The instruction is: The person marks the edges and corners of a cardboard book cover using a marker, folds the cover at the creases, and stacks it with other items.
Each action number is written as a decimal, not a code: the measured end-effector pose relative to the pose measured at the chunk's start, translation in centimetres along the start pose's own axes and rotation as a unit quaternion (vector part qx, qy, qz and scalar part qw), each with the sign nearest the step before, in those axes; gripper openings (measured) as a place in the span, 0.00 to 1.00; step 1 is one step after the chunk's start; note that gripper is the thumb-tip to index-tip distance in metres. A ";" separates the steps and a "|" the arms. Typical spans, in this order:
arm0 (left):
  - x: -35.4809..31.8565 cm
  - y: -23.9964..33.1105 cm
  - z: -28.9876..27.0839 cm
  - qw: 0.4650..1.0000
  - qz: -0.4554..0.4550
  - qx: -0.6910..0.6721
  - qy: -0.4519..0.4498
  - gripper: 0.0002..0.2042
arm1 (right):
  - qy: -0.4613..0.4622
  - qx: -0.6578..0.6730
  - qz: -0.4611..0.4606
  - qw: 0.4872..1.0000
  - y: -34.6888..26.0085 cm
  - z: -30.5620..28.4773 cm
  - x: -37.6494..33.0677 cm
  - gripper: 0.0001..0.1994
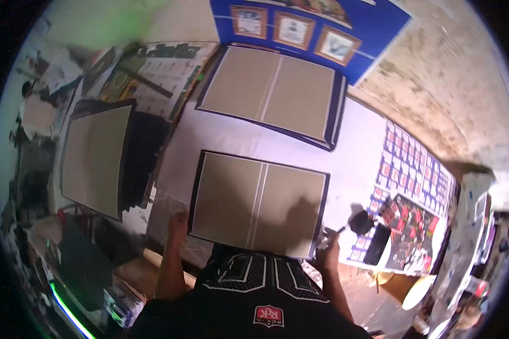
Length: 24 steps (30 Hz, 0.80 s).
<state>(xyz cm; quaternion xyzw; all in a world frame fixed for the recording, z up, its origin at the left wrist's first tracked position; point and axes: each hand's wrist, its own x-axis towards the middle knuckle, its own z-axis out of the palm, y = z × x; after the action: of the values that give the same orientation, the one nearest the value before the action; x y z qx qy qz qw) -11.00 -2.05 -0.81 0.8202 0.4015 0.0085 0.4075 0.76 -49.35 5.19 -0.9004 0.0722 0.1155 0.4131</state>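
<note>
Near board: an open book cover (258,204) lies flat on the pale table (353,152), grey-brown card face up, dark cloth showing as a thin border, two pale lines down its middle.
Left hand: the left hand (178,221) rests at the cover's lower left corner, fingers curled against the edge; whether it pinches the edge or only presses on it cannot be told.
Right hand: the right hand (328,240) sits at the lower right corner, touching the edge, closed around a small dark tool (338,230) whose kind is too blurred to name.
Hands to each other: well apart, one at each lower corner of the cover.
Far board: a second open cover (271,93) of the same make lies farther up the table, apart from the near one.
Side board: a third cover (93,158) lies off to the left on a dark stack.
Right side: printed sheets (415,169) with small red and blue blocks lie near the table's right edge, with a small dark pot (361,222) beside them.
</note>
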 end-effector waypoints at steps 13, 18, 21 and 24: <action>1.5 1.1 -1.8 0.985 0.052 0.143 -0.086 0.23 | 0.081 -0.061 -0.159 0.982 -1.4 2.5 0.7 0.19; 2.0 -0.4 -1.4 0.995 0.017 0.051 -0.085 0.22 | 0.039 0.073 -0.051 0.995 -1.1 0.5 1.9 0.19; 2.5 1.1 -0.7 0.991 -0.019 -0.020 -0.130 0.20 | 0.094 -0.008 -0.102 0.990 0.3 0.1 3.3 0.16; 2.8 1.1 -1.1 0.987 -0.038 -0.024 -0.153 0.20 | 0.097 0.118 -0.117 0.981 0.6 -0.8 5.5 0.15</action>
<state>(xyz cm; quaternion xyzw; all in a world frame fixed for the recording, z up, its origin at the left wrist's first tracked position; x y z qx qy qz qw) -8.72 0.16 -0.24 0.7856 0.3652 -0.1232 0.4840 6.08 -50.56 3.77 -0.8546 0.0189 -0.0309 0.5180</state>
